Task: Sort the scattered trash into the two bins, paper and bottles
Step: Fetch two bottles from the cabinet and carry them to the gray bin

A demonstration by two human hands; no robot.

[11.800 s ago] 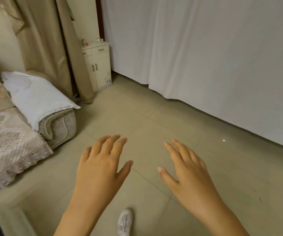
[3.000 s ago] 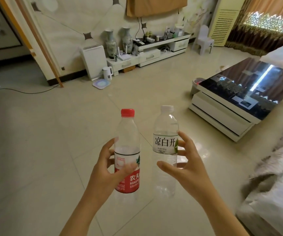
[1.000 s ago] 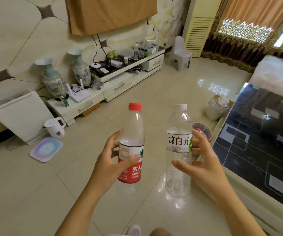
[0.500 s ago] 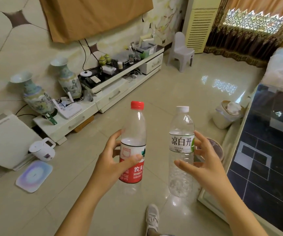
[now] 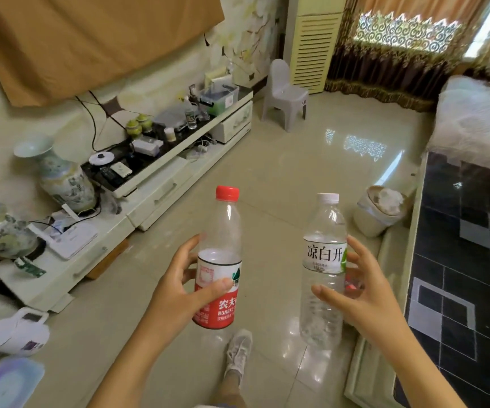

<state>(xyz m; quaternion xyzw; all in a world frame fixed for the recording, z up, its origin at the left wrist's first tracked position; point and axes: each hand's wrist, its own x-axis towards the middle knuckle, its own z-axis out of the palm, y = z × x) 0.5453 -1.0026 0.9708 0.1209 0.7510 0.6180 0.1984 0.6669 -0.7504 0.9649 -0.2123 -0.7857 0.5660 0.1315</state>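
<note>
1. Above the tiled floor (image 5: 282, 178), the left hand (image 5: 176, 293) grips the red-capped bottle (image 5: 220, 260) upright, thumb across its label.
2. The right hand (image 5: 361, 295) grips the white-capped bottle (image 5: 324, 269) upright, beside the first, apart.
3. A white bin (image 5: 368, 222) holding crumpled paper stands against the dark table's (image 5: 467, 260) edge.
</note>
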